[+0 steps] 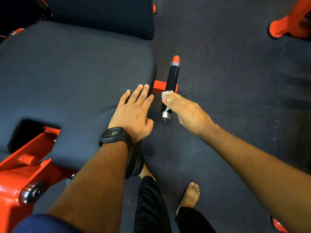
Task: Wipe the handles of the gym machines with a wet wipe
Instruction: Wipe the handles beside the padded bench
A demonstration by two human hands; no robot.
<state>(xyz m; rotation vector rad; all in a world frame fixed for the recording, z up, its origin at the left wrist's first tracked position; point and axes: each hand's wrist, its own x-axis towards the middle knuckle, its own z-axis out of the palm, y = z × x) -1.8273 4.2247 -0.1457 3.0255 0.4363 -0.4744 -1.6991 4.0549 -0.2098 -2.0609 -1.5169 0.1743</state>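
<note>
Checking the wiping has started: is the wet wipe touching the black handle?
Touching. The head view shows the wet wipe, pinched in the right hand, lying against the black handle side.

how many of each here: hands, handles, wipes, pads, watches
hands: 2, left hand and right hand
handle: 1
wipe: 1
pads: 2, seat pad and back pad
watch: 1
total: 7
</note>
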